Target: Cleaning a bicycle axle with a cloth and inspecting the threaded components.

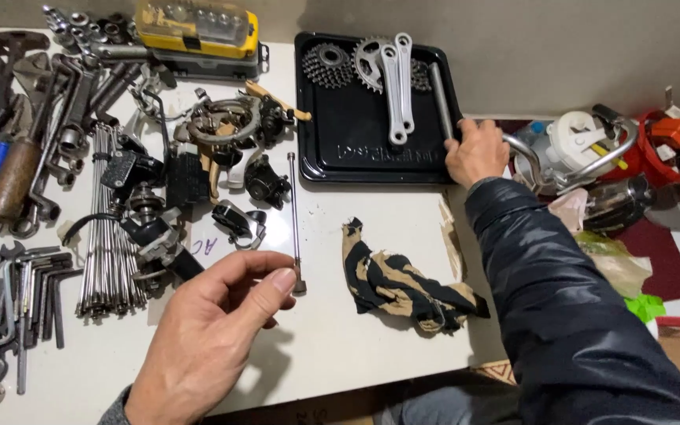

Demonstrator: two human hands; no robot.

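Note:
My left hand is raised over the white table, thumb and forefinger pinching the near end of a long thin metal rod that points away from me. My right hand, in a dark padded sleeve, grips the right rim of a black tray. In the tray lie two silver crank arms, toothed sprockets and a thick metal bar just beside my fingers.
A black-and-tan rag lies mid-table. Bike parts, a bundle of spokes, wrenches and hex keys crowd the left side. A yellow socket case stands at the back. Cluttered machines and bags sit right of the table.

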